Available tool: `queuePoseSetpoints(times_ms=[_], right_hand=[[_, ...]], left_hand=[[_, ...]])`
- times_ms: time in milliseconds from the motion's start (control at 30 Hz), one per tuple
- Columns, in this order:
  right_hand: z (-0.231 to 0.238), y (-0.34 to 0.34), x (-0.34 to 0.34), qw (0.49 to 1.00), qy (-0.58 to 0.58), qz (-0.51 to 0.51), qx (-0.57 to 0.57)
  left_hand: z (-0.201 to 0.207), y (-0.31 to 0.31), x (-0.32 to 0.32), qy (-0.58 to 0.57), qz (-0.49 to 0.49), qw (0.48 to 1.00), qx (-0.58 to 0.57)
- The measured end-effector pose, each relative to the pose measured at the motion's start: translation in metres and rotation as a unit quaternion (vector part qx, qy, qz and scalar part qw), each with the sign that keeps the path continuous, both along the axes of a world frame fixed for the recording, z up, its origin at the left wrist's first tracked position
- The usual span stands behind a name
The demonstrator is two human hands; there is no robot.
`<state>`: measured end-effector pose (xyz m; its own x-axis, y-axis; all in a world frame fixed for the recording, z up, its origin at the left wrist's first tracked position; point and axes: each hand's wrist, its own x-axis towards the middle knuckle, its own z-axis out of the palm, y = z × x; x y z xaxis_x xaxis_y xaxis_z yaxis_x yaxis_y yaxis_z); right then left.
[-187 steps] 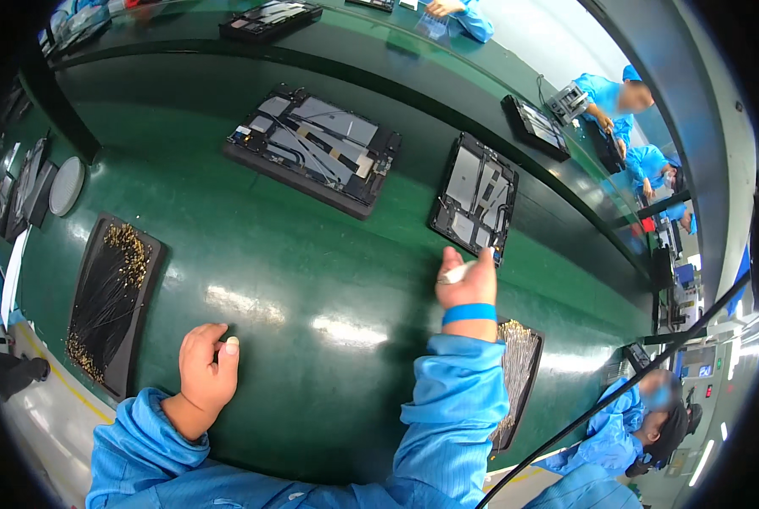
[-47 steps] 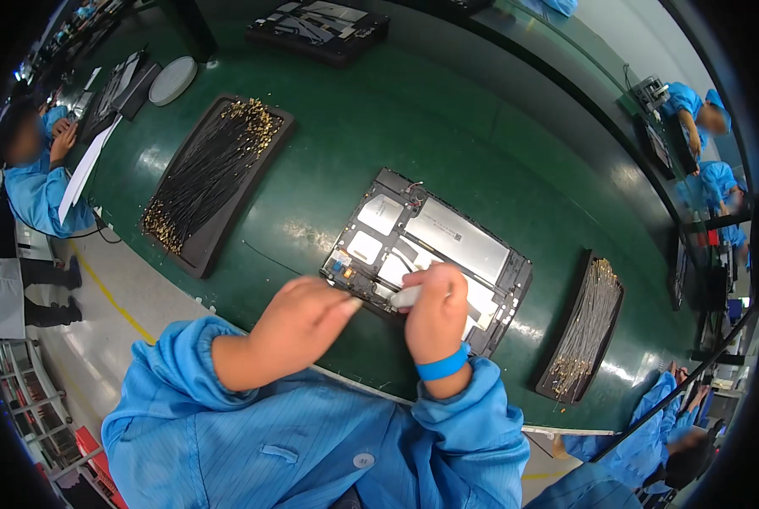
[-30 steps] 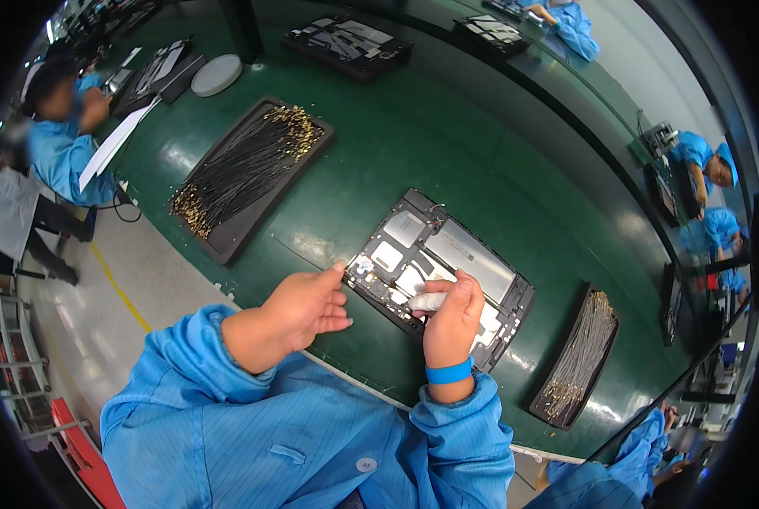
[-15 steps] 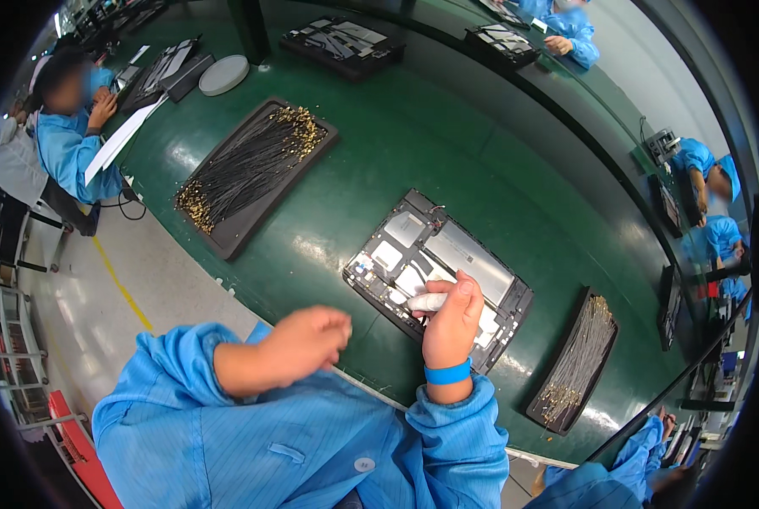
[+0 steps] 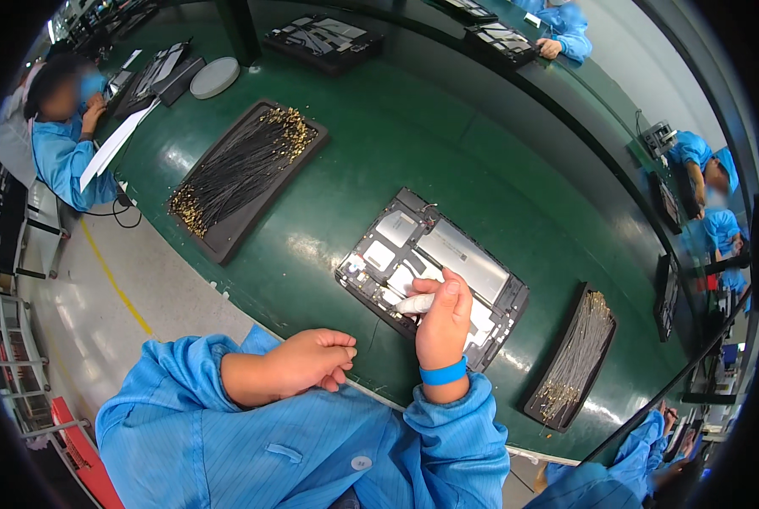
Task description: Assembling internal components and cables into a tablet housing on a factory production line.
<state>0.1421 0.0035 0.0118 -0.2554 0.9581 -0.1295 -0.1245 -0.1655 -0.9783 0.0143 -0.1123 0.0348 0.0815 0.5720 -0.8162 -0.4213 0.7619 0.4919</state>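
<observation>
L hand's [image 5: 316, 365] fingers curl loosely w/ thumb near fingertips, by the table's near edge; can't tell if they pinch anything. Thin dark wire [image 5: 374, 332] shows just R of those fingertips, by the opened device [image 5: 409, 254], which lies flat, slanted, up & R of L fingers, directly under R fingers. R hand [image 5: 443, 327] is bent over it, fingers curled; white piece [image 5: 415, 304] pokes out L at their tips, over the device's lower edge; can't tell if worn on a finger or gripped. Containers: dark tray [image 5: 227, 237] up-L of L fingers, heaped w/ black cables [image 5: 235, 170], gold-coloured ends bunched at both ends; narrower dark tray [image 5: 535, 407] R of R fingers, packed w/ grey cables [image 5: 576, 356], also gold-ended. Surface: glossy green table [image 5: 379, 144] under all, w/ light glare L of R fingers. Far beyond fingers: another opened unit [image 5: 324, 41]; pale round disc [image 5: 215, 78] past black-cable tray; white sheet [image 5: 115, 146] far up-L, near co-worker in blue [image 5: 61, 161]. Grey floor w/ yellow line [image 5: 112, 280] L of L fingers. More blue-clad co-workers far up-R. Writing: tiny marks on device's silver panel [image 5: 464, 254], above R fingers, too small to read.
</observation>
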Motion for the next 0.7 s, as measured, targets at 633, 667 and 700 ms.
queuePoseSetpoints(times_ms=[633,667,700], right_hand=[[0.01,0.027,-0.023,0.921,-0.334,0.173,0.104],[0.003,0.026,-0.006,0.943,-0.287,0.114,0.126],[-0.004,0.025,0.015,0.957,-0.242,0.055,0.149]], left_hand=[[-0.014,0.04,-0.012,0.012,0.026,0.998,0.047],[-0.013,0.041,-0.012,-0.006,0.042,0.997,0.058],[-0.012,0.042,-0.011,-0.025,0.059,0.996,0.068]])
